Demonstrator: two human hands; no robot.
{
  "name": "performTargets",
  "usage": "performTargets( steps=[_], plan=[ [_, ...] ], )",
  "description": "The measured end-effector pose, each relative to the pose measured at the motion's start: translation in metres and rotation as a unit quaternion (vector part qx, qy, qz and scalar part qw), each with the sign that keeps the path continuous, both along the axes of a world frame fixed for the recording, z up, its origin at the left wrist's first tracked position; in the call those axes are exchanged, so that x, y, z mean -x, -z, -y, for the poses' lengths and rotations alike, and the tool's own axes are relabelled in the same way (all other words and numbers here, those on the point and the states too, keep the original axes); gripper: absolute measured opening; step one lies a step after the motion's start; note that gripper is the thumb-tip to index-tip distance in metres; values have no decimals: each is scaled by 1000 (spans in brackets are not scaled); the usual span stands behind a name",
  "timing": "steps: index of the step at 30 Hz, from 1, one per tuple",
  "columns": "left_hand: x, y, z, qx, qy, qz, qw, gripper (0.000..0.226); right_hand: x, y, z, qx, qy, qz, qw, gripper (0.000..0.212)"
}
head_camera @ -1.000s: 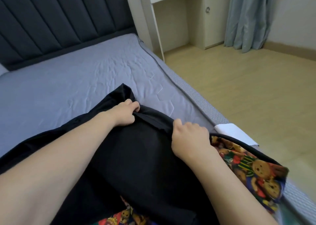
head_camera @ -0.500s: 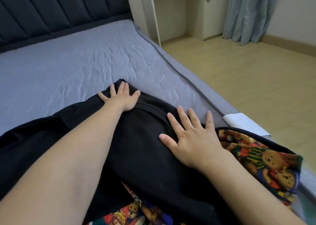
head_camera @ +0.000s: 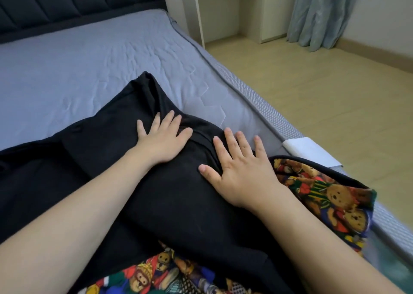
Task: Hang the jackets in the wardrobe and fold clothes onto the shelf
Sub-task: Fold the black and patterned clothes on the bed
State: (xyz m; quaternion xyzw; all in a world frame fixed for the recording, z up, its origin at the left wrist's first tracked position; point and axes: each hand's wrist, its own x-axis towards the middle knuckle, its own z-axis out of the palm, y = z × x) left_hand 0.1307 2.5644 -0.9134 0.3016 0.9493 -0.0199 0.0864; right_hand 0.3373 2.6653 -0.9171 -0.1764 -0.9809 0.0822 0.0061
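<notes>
While both palms lie flat, fingers spread, left hand (head_camera: pixel 164 140) and right hand (head_camera: pixel 242 172) press the black garment (head_camera: pixel 174 204) at frame centre. We judge smoothing before folding; next we must pinch an edge.

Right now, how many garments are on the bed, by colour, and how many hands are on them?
Black garment: 1, with the left hand and right hand pressing flat on it
Teddy-bear print garment: 1, partly under the black one
Hands on garments: 2
Total garments: 2
</notes>
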Motion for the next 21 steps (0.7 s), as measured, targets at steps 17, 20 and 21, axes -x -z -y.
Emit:
performTargets(
  steps=[17,20,21],
  plan=[
    [-46,-53,27,20,-108,46,993,65,-89,-43,9,-40,69,180,980,74],
    [-73,-66,69,-29,-86,56,994,64,-85,-63,12,-28,62,136,988,68],
    [-81,-69,90,-41,-84,52,994,64,-81,-72,19,-28,50,117,992,65]
  ],
)
